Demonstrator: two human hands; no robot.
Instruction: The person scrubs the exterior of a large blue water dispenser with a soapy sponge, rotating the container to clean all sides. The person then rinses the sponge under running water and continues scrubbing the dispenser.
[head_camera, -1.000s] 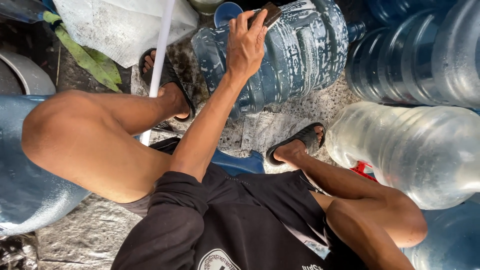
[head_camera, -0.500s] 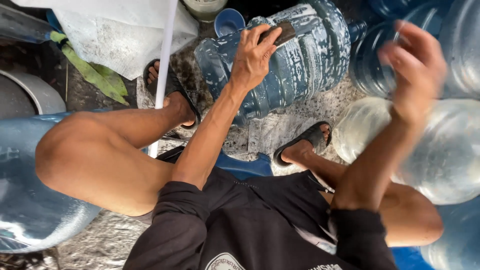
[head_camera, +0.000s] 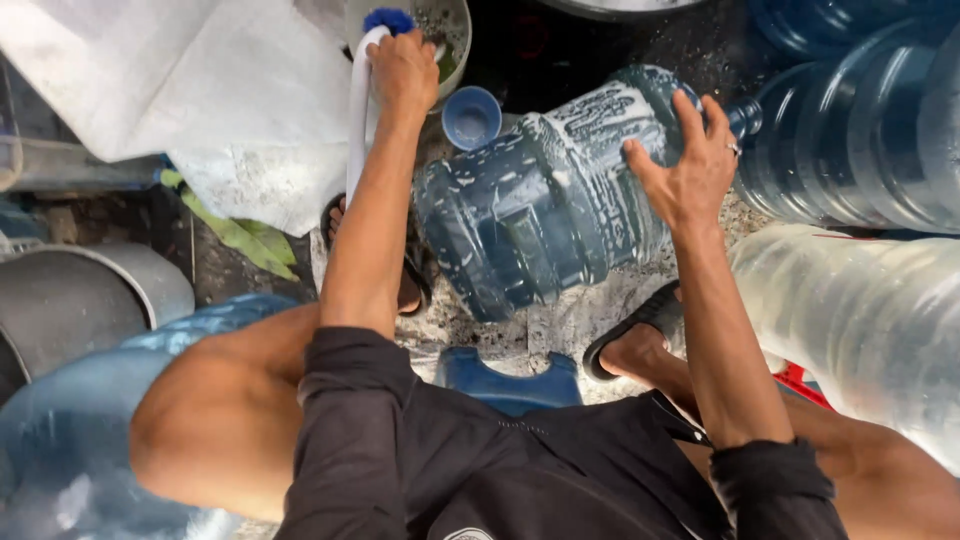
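Note:
A large blue water jug (head_camera: 545, 215), soapy and wet, lies on its side on the ground between my feet. My right hand (head_camera: 690, 165) rests spread on the jug's shoulder near its neck. My left hand (head_camera: 402, 70) grips the white handle of a long brush (head_camera: 358, 120) with a blue head, held over a grey bowl (head_camera: 440, 25) at the top. I sit low, knees apart, in dark sleeves.
A small blue cap (head_camera: 472, 117) lies by the jug. More big jugs crowd the right (head_camera: 860, 130), the lower right (head_camera: 860, 330) and the lower left (head_camera: 70, 440). White sacking (head_camera: 200, 90), a green leaf (head_camera: 235, 235) and a metal basin (head_camera: 90, 300) are at left.
My left hand left the jug, where it held a dark object, and now grips the brush by the bowl. My right hand came down onto the jug's shoulder.

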